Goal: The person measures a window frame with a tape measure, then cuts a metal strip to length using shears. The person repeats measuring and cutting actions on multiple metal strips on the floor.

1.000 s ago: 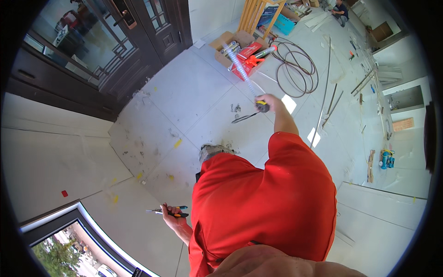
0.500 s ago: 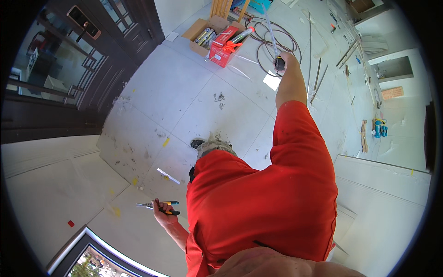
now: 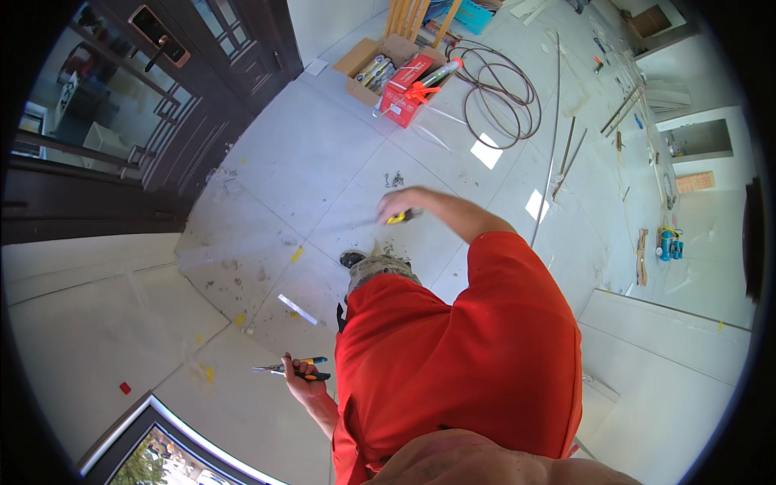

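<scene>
In my left hand [image 3: 301,383], low on the left, is a pair of long-nose pliers [image 3: 314,375] with black and yellow-orange handles, jaws pointing left. The fingers are wrapped round the handles. My right hand [image 3: 394,205] is out in front over the tiled floor [image 3: 347,174], closed on a yellow and black tape measure [image 3: 398,218], and slightly smeared by motion. A faint blurred streak runs left from it; whether that is the tape blade I cannot tell. Below this hand, my shoe [image 3: 352,259] shows on the floor.
An open cardboard box [image 3: 358,58] stands far ahead with tubes and a red box [image 3: 406,87]. Beside it lies a coiled hose [image 3: 529,101]. Thin rods [image 3: 558,97] lie to the right. A dark door [image 3: 153,105] is at left, a blue tool [image 3: 668,244] at far right.
My right hand has swung back and left from beside the hose, keeping the tape measure; its extended blade is no longer clear. The left hand still grips the pliers, with the view shifted slightly.
</scene>
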`<state>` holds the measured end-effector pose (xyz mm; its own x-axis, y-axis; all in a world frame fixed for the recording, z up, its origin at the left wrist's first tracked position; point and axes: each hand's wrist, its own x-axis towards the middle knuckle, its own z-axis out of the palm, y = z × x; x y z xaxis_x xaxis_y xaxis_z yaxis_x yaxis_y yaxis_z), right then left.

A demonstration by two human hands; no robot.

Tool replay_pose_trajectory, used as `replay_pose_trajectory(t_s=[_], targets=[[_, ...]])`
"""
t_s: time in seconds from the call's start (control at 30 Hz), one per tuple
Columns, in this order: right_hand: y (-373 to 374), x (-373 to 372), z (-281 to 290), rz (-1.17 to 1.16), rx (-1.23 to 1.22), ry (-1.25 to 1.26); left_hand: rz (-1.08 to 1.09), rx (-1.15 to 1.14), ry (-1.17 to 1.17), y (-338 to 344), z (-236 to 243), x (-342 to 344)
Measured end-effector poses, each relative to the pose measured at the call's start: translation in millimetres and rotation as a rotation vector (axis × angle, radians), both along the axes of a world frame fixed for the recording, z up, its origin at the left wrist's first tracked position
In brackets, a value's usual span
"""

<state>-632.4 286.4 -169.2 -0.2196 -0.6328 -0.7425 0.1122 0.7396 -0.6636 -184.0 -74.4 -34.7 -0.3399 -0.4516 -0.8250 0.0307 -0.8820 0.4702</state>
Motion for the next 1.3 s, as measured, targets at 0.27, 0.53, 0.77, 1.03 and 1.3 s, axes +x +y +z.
replay_pose_trajectory(t_s=[0.27,0.53,0.77,1.03,1.3], targets=[[-297.1,162.2,48.3,0.746,-0.389,-0.167,0.364,-0.141,-0.025,41.9,10.5,11.5],[-365.5,292.6,101.8,0.989,-0.401,-0.345,0.825,-0.365,-0.280,68.9,13.2,25.5],[-338.9,398.5,84.2,1.372,-0.257,-0.354,1.299,-0.334,-0.429,130.1,-12.7,86.1],[-372.8,487.5,96.8,1.621,-0.240,-0.176,1.549,-0.299,-0.416,122.4,-63.4,157.7],[-532.6,460.2,130.5,1.975,-0.382,0.166,1.967,-0.308,-0.385,91.4,-57.5,389.0]])
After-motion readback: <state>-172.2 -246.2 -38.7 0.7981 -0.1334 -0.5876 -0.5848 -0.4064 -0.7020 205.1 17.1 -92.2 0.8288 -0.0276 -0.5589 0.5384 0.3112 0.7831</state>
